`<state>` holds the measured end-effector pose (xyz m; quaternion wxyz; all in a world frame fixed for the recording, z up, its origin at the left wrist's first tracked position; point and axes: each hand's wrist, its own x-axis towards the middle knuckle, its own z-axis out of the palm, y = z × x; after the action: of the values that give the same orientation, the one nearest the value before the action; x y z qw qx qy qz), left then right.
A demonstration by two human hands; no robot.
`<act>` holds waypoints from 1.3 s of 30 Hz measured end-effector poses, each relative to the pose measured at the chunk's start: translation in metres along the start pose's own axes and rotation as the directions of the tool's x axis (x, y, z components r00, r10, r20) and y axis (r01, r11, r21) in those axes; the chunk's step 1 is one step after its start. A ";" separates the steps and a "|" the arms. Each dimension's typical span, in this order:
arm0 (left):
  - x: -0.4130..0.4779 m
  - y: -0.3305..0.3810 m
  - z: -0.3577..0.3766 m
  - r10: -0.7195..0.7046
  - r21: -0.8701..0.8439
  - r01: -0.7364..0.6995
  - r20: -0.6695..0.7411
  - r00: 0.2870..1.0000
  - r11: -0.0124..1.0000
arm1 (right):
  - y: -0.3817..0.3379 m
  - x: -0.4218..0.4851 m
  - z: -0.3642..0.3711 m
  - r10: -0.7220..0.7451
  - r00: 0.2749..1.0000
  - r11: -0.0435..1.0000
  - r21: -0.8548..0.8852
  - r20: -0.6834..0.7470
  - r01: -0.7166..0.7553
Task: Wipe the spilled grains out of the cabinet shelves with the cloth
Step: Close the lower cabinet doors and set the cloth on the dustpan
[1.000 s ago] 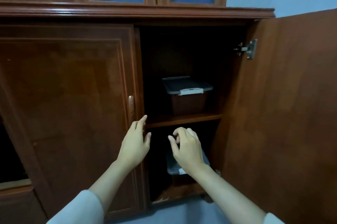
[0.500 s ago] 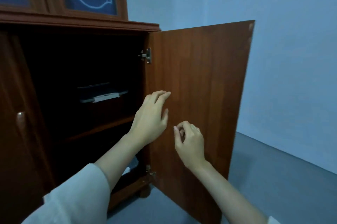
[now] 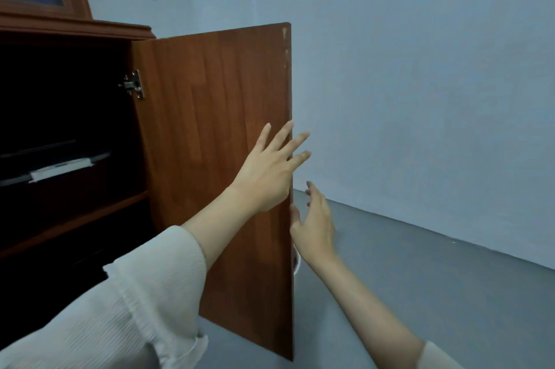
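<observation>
Door leaf (image 3: 210, 128) between left grip (image 3: 264, 176) and right grip (image 3: 315, 224), both wide, empty; lidded box (image 3: 54, 170) on shelf (image 3: 75, 221).

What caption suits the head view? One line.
Left hand and right hand, open, at the free edge of the open cabinet door.

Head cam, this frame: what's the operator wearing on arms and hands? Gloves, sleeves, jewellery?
Both hands bare: left hand and right hand show no gloves, rings or watch. The left sleeve is off-white ribbed fabric with a wide, frilled cuff. Only a corner of the right sleeve shows, same pale colour.
</observation>
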<state>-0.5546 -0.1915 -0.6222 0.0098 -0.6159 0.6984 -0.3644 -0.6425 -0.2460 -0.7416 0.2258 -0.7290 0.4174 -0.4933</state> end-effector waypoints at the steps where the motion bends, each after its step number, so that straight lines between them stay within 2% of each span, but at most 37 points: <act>1: 0.000 0.000 0.005 -0.004 0.023 0.003 0.031 1.000 1.000 | 0.003 0.000 0.002 0.011 0.999 1.000 -0.003 0.036 -0.011; 7: -0.002 -0.003 0.018 -0.047 0.107 0.033 0.126 0.991 0.994 | 0.008 -0.003 0.023 -0.024 0.988 1.000 0.000 0.152 0.024; 11: -0.006 -0.008 0.017 -0.028 0.168 0.009 0.113 0.993 0.986 | 0.005 -0.002 0.032 0.055 0.993 0.997 0.051 0.109 -0.061; 14: -0.016 -0.010 0.015 -0.014 0.196 -0.003 0.088 0.996 0.981 | 0.004 -0.007 0.037 0.032 0.999 0.997 0.062 0.042 -0.034; 16: -0.025 -0.014 0.015 0.010 0.206 -0.019 0.043 0.999 0.978 | 0.000 -0.015 0.041 0.020 1.000 0.998 0.056 -0.015 -0.019; 19: -0.040 -0.022 0.017 0.060 0.265 -0.029 -0.110 0.992 0.964 | -0.009 -0.031 0.045 0.010 0.994 0.996 0.089 -0.104 0.000; 25: -0.078 -0.036 0.012 0.118 0.244 -0.040 -0.314 0.942 0.969 | -0.036 -0.069 0.046 -0.095 0.986 0.967 0.225 -0.137 0.124; 29: -0.123 -0.052 0.001 0.085 0.165 -0.033 -0.326 0.942 0.986 | -0.050 -0.092 0.055 -0.153 0.988 0.936 0.316 -0.029 0.155; 33: -0.175 -0.069 -0.013 0.015 0.138 0.025 -0.278 0.960 0.990 | -0.075 -0.117 0.079 -0.259 0.963 0.878 0.434 0.073 0.203; 37: -0.230 -0.090 -0.024 -0.089 0.067 0.111 -0.270 0.959 0.992 | -0.110 -0.137 0.105 -0.327 0.934 0.787 0.588 0.144 0.185; 39: -0.257 -0.096 -0.027 -0.221 -0.023 0.223 -0.275 0.936 0.975 | -0.134 -0.144 0.119 -0.344 0.916 0.750 0.648 0.208 0.135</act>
<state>-0.4229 0.0470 -0.6640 -0.1262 -0.6338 0.6175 -0.4484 -0.5068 -0.0622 -0.7675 0.4505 -0.7303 0.0916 -0.5053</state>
